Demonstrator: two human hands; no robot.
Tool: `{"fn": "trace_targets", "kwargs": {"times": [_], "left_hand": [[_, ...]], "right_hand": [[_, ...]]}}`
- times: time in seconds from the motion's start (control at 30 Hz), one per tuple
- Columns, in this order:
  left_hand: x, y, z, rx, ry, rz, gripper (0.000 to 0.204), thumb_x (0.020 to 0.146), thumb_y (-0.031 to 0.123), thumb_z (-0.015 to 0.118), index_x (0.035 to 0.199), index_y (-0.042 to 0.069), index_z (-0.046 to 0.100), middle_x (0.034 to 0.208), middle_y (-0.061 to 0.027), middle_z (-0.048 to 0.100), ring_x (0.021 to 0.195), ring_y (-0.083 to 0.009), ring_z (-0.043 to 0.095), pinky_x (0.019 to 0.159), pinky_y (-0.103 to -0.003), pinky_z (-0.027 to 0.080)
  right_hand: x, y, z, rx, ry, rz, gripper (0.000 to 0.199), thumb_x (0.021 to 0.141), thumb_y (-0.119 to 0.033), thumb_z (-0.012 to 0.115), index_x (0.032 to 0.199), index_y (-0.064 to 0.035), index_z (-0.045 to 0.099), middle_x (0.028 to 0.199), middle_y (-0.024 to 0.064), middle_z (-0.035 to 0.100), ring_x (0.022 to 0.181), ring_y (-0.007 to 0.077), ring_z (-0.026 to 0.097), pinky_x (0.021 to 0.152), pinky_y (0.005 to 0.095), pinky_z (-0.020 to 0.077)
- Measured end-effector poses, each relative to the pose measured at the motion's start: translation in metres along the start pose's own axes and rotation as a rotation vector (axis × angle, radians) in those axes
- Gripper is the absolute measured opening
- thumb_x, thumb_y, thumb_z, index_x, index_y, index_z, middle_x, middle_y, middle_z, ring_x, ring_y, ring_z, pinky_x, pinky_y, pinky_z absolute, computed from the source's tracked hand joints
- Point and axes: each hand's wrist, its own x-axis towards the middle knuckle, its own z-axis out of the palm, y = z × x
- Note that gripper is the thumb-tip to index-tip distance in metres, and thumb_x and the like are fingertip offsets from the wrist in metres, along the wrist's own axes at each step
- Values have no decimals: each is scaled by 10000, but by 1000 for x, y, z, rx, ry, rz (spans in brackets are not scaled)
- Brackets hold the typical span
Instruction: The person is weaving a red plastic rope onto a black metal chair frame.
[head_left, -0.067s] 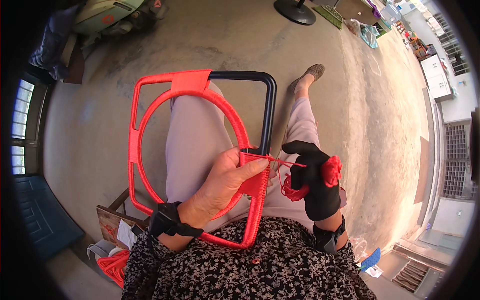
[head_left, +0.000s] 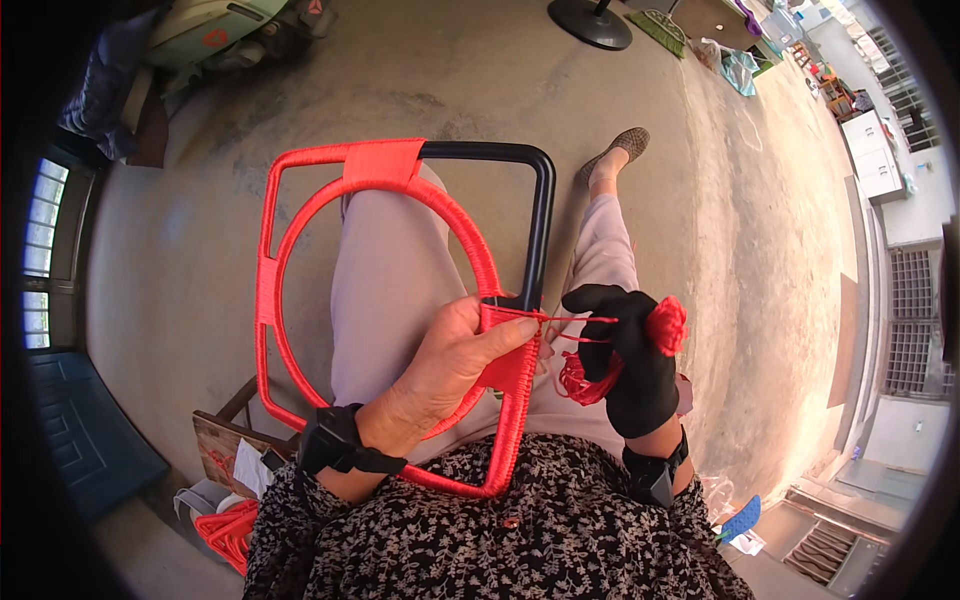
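A rectangular frame (head_left: 545, 215) with a ring (head_left: 291, 225) inside it rests upright across my lap. Red cord is wrapped over most of it, while black tube shows bare at the upper right corner. My left hand (head_left: 450, 350) grips the wrapped joint between ring and frame, thumb on the red wrapping. At its right, my right hand (head_left: 630, 350), in a black glove, is closed around a bundle of red cord (head_left: 667, 325) that sticks out on both sides of the fist. Strands of the cord stretch from the joint to the gloved fingers.
A small wooden stool (head_left: 225, 440) with papers and a phone-like object stands at my left, beside more red-wrapped frames (head_left: 222, 535). A black round base (head_left: 590, 25) and a green broom head (head_left: 658, 32) are on the floor ahead. A parked scooter (head_left: 215, 35) is at far left.
My right hand has shifted slightly with the cord bundle, and the strands to the joint now show more spread apart. My left hand and the frame have barely moved.
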Motion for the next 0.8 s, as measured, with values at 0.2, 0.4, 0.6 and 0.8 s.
{"fn": "trace_targets", "kwargs": {"times": [0.2, 0.4, 0.6, 0.8], "left_hand": [[2, 0, -3, 18, -20, -55, 251, 915, 191, 600, 1013, -39, 577, 847, -106, 659, 712, -143, 652, 649, -267, 546], [2, 2, -3, -8, -29, -87, 247, 901, 185, 604, 1051, -9, 572, 875, -110, 661, 749, -138, 652, 666, -252, 546], [1, 2, -1, -41, -42, -74, 270, 894, 158, 608, 1089, -15, 539, 943, -129, 648, 817, -175, 660, 711, -281, 562], [4, 0, 0, -19, -20, -66, 244, 892, 114, 605, 1078, -17, 517, 966, -123, 645, 834, -171, 657, 703, -276, 555]], "right_hand": [[6, 17, -11, 354, -77, 69, 236, 944, -281, 496, 866, -58, 507, 971, 121, 633, 535, 98, 475, 500, 232, 385], [11, 19, -10, 336, -17, 117, 233, 936, -295, 510, 866, -73, 502, 898, 101, 611, 538, 107, 473, 496, 235, 373], [18, 20, -11, 445, -3, 188, 252, 942, -328, 480, 869, -87, 493, 793, 82, 579, 539, 113, 462, 494, 247, 362], [9, 14, -6, 387, -85, 130, 274, 938, -359, 469, 851, -99, 475, 695, 53, 505, 529, 114, 449, 492, 242, 331]]}}
